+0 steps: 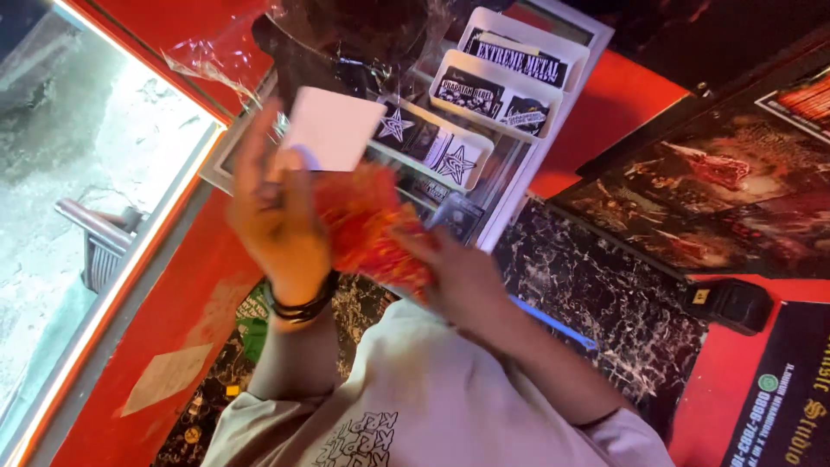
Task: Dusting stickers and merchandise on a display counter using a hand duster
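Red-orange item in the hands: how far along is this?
Seemingly done: clear plastic wrap sits loose above. In hand: the left hand holds a white card, the right hand grips the blurred red-orange item. Left: neither is set down yet.

I see harsh daylight pouring through the window (78, 199), overexposed. Indoors is dim and red-tinted. Both hands are motion-blurred.

Red-orange mottled sleeve (372, 227), white card (327, 130), black-white marbled counter (605, 294).
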